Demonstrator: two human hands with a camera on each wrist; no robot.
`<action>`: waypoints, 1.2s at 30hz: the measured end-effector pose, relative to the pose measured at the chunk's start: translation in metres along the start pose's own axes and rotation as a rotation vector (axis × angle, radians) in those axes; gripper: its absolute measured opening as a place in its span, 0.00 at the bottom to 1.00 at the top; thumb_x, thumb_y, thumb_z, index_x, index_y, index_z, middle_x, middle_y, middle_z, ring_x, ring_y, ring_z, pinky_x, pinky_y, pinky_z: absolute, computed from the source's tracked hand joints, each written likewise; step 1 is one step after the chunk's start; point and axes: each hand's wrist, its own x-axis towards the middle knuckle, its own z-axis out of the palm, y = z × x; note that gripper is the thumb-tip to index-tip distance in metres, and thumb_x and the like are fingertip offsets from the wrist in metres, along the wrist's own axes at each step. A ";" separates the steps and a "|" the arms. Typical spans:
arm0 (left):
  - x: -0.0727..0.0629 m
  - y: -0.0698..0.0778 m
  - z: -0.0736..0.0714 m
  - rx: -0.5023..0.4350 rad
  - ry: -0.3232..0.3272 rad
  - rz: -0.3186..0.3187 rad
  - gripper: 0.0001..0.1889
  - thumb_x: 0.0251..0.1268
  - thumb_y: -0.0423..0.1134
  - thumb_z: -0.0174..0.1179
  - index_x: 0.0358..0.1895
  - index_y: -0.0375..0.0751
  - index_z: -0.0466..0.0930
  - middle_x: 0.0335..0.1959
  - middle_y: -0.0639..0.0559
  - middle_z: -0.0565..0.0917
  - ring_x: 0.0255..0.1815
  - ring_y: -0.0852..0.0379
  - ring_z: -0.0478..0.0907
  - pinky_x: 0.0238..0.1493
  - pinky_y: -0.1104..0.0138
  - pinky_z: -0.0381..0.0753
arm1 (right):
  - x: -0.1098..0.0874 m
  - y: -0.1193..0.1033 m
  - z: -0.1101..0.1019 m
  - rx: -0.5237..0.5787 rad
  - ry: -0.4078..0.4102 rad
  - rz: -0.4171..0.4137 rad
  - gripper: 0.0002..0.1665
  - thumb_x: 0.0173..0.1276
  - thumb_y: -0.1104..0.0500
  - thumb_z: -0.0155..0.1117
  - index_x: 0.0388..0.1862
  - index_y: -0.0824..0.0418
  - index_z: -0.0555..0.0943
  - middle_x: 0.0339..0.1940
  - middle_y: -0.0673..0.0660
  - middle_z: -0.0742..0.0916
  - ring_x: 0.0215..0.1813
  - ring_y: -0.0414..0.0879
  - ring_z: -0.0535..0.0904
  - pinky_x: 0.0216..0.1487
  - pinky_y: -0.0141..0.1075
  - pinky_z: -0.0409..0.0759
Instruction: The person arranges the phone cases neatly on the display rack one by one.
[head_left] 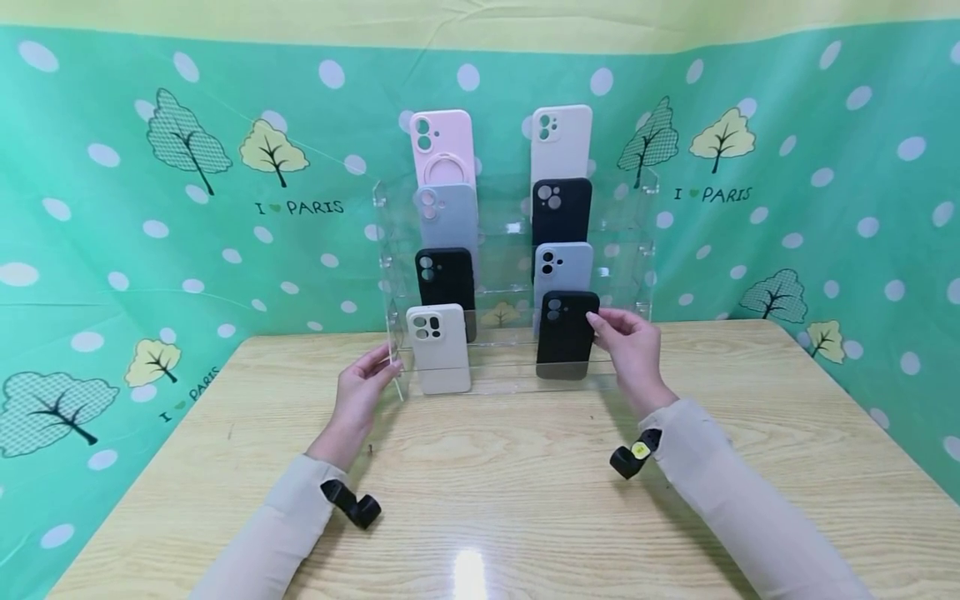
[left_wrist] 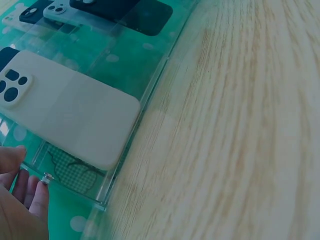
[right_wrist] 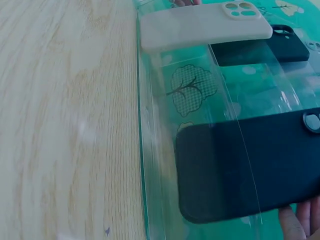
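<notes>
A clear acrylic tiered stand [head_left: 495, 385] holds phone cases in two columns. On the lowest tier at the right, a black phone case [head_left: 567, 337] leans back, its bottom behind the clear front lip. My right hand [head_left: 633, 358] pinches that case by its right edge, thumb in front. At the stand's left end, my left hand [head_left: 358, 398] grips the clear side panel between thumb and fingers. Close beside it stands a cream phone case [head_left: 439, 350], also seen in the left wrist view with its camera cutouts.
Behind the front cases rise a black case [head_left: 446, 275], two pale blue cases, another black case [head_left: 562, 208], a pink case [head_left: 444, 137] and a white case [head_left: 562, 137]. The wooden table [head_left: 480, 483] meets a green dotted cloth [head_left: 300, 250] at the back.
</notes>
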 end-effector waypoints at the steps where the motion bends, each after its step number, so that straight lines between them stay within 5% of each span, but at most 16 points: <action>1: 0.000 0.000 0.000 -0.001 0.000 -0.001 0.26 0.76 0.28 0.61 0.74 0.32 0.72 0.60 0.53 0.86 0.43 0.78 0.80 0.53 0.85 0.81 | 0.001 0.000 -0.001 -0.008 -0.011 0.015 0.15 0.75 0.57 0.72 0.53 0.66 0.85 0.33 0.38 0.85 0.39 0.32 0.83 0.49 0.28 0.90; 5: 0.000 0.000 -0.001 -0.010 0.000 0.002 0.26 0.76 0.28 0.61 0.74 0.32 0.72 0.52 0.63 0.87 0.43 0.78 0.81 0.53 0.84 0.82 | 0.004 -0.001 -0.005 -0.087 -0.046 0.050 0.21 0.75 0.57 0.73 0.58 0.70 0.84 0.36 0.41 0.86 0.38 0.29 0.85 0.52 0.28 0.90; 10: 0.000 0.000 0.000 -0.015 0.009 0.005 0.26 0.75 0.27 0.62 0.74 0.32 0.72 0.57 0.56 0.87 0.42 0.77 0.81 0.52 0.84 0.82 | 0.005 0.000 -0.008 -0.203 -0.101 0.067 0.25 0.75 0.53 0.73 0.61 0.70 0.84 0.41 0.45 0.87 0.38 0.28 0.85 0.54 0.26 0.88; 16: -0.002 -0.001 -0.001 -0.013 0.000 -0.001 0.26 0.76 0.27 0.62 0.74 0.31 0.71 0.62 0.51 0.86 0.43 0.77 0.81 0.53 0.84 0.82 | 0.003 0.003 -0.010 -0.205 -0.138 0.060 0.26 0.75 0.53 0.73 0.60 0.72 0.84 0.37 0.41 0.87 0.39 0.28 0.84 0.50 0.20 0.86; 26: -0.001 -0.001 -0.002 -0.028 -0.005 0.008 0.27 0.75 0.27 0.61 0.74 0.31 0.71 0.53 0.62 0.87 0.44 0.76 0.81 0.53 0.83 0.83 | 0.004 0.003 -0.020 -0.298 -0.182 0.058 0.28 0.77 0.48 0.71 0.62 0.68 0.83 0.40 0.40 0.86 0.45 0.32 0.81 0.52 0.22 0.83; 32: -0.004 0.002 -0.003 -0.039 -0.005 0.017 0.27 0.75 0.28 0.63 0.74 0.31 0.71 0.48 0.66 0.87 0.43 0.76 0.82 0.53 0.83 0.83 | -0.001 -0.003 -0.040 -0.301 -0.236 0.038 0.32 0.78 0.46 0.69 0.66 0.70 0.80 0.42 0.37 0.85 0.45 0.29 0.82 0.54 0.21 0.85; 36: -0.007 0.014 -0.007 -0.024 0.019 0.078 0.25 0.79 0.32 0.61 0.74 0.30 0.71 0.41 0.74 0.84 0.44 0.77 0.80 0.53 0.85 0.81 | -0.005 -0.008 -0.065 -0.374 -0.254 -0.060 0.32 0.78 0.45 0.69 0.66 0.70 0.80 0.41 0.30 0.84 0.46 0.26 0.80 0.50 0.17 0.81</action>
